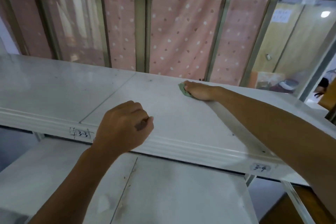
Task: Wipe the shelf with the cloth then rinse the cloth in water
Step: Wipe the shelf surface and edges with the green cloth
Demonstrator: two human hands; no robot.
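A white metal shelf [163,103] runs across the view at chest height. Near its back edge my right hand [198,91] presses a small green cloth [182,90] flat on the surface; only the cloth's left part shows past my fingers. My left hand [125,127] rests as a closed fist on the shelf's front lip, holding nothing. No water or basin is in view.
A lower white shelf [172,192] lies under the front lip, with handwritten labels on the lip. Behind the shelf stand metal-framed windows with a pink dotted curtain [181,29]. At the far right a person's hand [319,92] shows by a doorway.
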